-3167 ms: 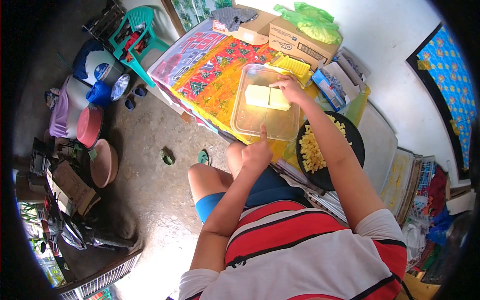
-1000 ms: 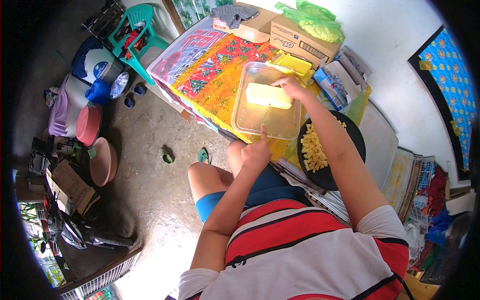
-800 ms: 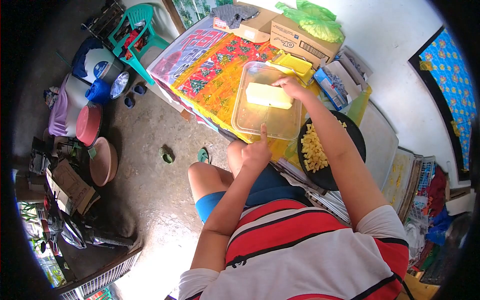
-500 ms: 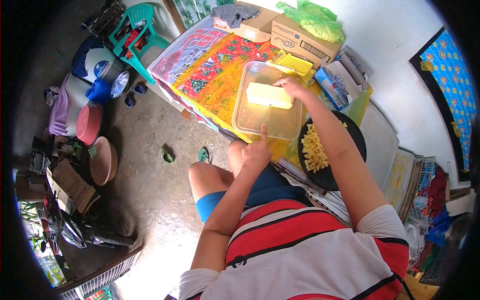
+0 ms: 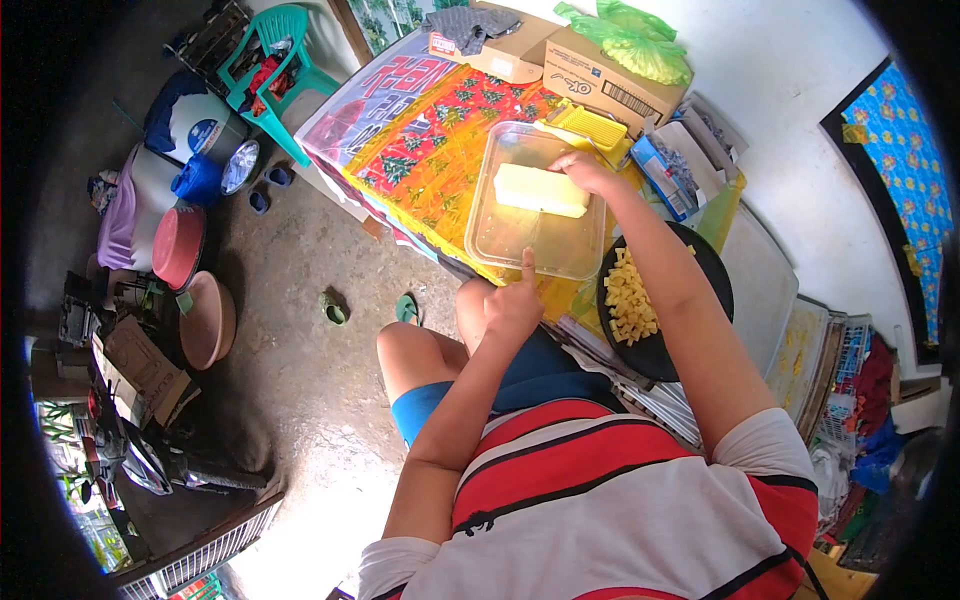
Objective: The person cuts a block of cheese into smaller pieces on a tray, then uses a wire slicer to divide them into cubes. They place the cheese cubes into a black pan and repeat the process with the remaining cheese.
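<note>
A pale yellow block (image 5: 541, 190) lies in a clear plastic container (image 5: 495, 250) on the covered table. My right hand (image 5: 588, 172) reaches over the container's right side, its fingers touching the block's upper right end; whether it grips the block cannot be made out. At the container's near edge is my left hand (image 5: 514, 308), its index finger pointing up against the rim and the other fingers curled. Beside my right forearm, a black round pan (image 5: 700, 290) holds small yellow cubes (image 5: 628, 305).
Behind the container are a yellow grater-like tray (image 5: 592, 130), a cardboard box (image 5: 600, 82) with a green plastic bag (image 5: 635, 45), and a blue-and-white box (image 5: 664, 180). A green chair (image 5: 290, 110) stands beyond the table's left side. Basins (image 5: 207, 320) and sandals lie on the floor.
</note>
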`<control>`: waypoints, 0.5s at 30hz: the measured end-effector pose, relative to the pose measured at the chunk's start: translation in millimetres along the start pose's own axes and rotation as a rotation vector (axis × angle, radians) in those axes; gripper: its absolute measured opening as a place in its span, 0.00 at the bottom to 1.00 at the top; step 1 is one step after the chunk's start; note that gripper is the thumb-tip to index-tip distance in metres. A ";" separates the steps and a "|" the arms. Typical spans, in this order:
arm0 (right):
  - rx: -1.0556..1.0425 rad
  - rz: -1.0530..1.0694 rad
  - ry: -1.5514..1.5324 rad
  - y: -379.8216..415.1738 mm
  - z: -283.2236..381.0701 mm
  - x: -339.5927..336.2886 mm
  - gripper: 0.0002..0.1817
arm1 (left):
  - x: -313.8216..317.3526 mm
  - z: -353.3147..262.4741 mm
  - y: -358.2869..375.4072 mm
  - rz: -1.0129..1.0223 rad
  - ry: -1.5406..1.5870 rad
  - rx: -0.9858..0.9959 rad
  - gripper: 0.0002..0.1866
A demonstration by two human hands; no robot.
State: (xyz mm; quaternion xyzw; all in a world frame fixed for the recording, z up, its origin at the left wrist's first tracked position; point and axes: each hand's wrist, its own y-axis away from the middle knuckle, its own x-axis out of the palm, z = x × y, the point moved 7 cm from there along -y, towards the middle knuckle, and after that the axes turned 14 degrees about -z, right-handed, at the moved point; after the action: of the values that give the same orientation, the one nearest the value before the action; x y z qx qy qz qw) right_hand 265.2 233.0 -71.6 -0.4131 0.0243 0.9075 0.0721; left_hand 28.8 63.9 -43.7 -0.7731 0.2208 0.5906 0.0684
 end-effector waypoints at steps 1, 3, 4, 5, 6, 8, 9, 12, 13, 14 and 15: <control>-0.005 0.002 0.008 0.9 1.8 -1.0 0.18 | 0.2 0.0 -0.2 0.002 -0.002 0.000 0.44; -0.023 -0.011 0.039 1.4 4.0 -2.2 0.18 | -0.1 0.3 -0.2 0.009 -0.003 -0.003 0.44; -0.036 -0.024 0.062 1.4 4.1 -2.6 0.18 | -0.6 0.3 -0.1 0.014 -0.002 -0.005 0.44; -0.048 -0.038 0.085 1.3 3.9 -2.8 0.18 | -0.6 0.4 0.0 0.019 0.000 -0.008 0.44; -0.046 -0.041 0.101 0.7 3.1 -2.5 0.18 | 2.0 1.9 -1.1 -0.022 0.007 0.000 0.42; -0.041 -0.048 0.133 -1.3 2.0 -2.1 0.18 | 11.9 6.5 -3.4 -0.106 0.022 0.014 0.39; -0.031 -0.038 0.129 -5.4 -3.6 1.5 0.18 | 11.4 6.6 -3.5 -0.099 0.032 0.012 0.39; 0.002 -0.007 0.120 -13.7 -14.3 8.9 0.19 | 4.6 3.9 -2.4 -0.047 0.040 -0.001 0.40; 0.013 0.004 0.118 -13.0 -11.5 7.3 0.19 | -1.7 1.0 -1.3 -0.010 0.029 -0.009 0.41; 0.025 0.015 0.116 -12.3 -8.6 6.1 0.18 | -3.6 -0.4 -0.4 0.028 0.017 -0.017 0.42; 0.033 0.022 0.127 -12.0 -6.9 5.7 0.19 | -2.5 -0.6 -0.6 0.027 0.012 -0.015 0.42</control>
State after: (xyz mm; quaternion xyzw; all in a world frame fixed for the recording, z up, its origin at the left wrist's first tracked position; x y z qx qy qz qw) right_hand 268.5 244.8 -80.2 -0.4684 0.0486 0.8796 0.0671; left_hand 29.1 64.9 -41.3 -0.7742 0.2270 0.5885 0.0533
